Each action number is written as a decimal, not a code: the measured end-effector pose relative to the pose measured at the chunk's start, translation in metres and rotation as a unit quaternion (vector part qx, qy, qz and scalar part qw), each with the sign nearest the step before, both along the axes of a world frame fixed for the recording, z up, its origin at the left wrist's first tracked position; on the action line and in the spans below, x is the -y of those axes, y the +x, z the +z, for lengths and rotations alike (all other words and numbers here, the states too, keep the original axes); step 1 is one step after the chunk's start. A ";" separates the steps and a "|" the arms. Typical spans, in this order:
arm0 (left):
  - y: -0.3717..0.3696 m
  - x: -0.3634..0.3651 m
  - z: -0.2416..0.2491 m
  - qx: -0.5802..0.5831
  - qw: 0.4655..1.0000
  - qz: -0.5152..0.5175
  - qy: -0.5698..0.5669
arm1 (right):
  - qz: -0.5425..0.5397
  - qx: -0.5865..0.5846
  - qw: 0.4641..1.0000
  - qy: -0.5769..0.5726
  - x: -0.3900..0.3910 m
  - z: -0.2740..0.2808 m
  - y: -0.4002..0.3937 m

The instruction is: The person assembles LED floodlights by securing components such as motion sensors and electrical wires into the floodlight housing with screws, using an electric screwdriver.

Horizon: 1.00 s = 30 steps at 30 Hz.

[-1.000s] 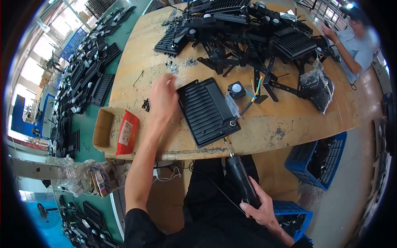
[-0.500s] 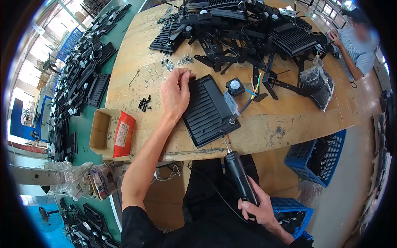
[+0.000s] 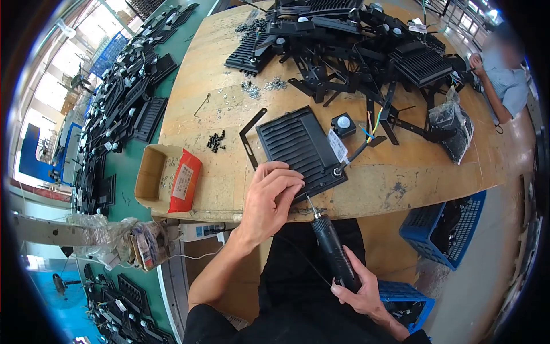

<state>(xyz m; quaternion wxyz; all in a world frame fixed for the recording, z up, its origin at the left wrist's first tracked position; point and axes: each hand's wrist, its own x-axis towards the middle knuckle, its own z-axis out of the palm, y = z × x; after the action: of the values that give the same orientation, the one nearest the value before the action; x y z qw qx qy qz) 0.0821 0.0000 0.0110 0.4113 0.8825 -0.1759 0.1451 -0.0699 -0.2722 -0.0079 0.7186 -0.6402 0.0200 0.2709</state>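
A black floodlight [image 3: 298, 140] with a ribbed back lies on the wooden table, with a small sensor [image 3: 343, 124] and a cable with bare coloured wires [image 3: 366, 140] at its right. Along its left side stands a black metal bracket [image 3: 247, 140]. My left hand [image 3: 266, 200] is over the floodlight's lower left edge, thumb and fingertips pinched together; anything between them is too small to make out. In my right hand [image 3: 361, 292] is a black electric screwdriver [image 3: 332, 246], its bit pointing up at the floodlight's near edge.
Black screws [image 3: 216, 141] lie left of the floodlight, beside an open cardboard box [image 3: 154, 178]. Loose washers [image 3: 250, 89] are scattered farther back. Brackets and floodlights [image 3: 326, 63] pile up behind. Blue crates [image 3: 444, 229] stand below the table. Another person [image 3: 504, 80] sits at the right.
My left hand has come from the floodlight's upper left corner down to its lower left edge, uncovering the bracket. The screwdriver stays near the floodlight's near edge. The whole view has shifted slightly.
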 end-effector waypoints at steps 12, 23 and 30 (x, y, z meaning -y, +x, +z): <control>-0.007 -0.006 0.008 -0.069 0.997 -0.031 -0.034 | 0.000 0.015 1.000 -0.002 -0.002 0.002 -0.004; 0.090 -0.056 -0.019 0.131 0.960 0.216 0.122 | -0.011 0.041 0.999 -0.025 -0.003 -0.005 0.011; 0.101 -0.051 -0.006 0.060 0.973 0.199 0.098 | 0.000 0.025 0.998 -0.051 0.008 -0.007 0.006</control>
<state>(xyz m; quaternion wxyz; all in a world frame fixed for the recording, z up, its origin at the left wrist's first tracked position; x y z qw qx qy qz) 0.1833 0.0513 0.0046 0.2746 0.9254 -0.0347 0.2588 -0.0644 -0.2798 -0.0151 0.6857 -0.6822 0.0158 0.2532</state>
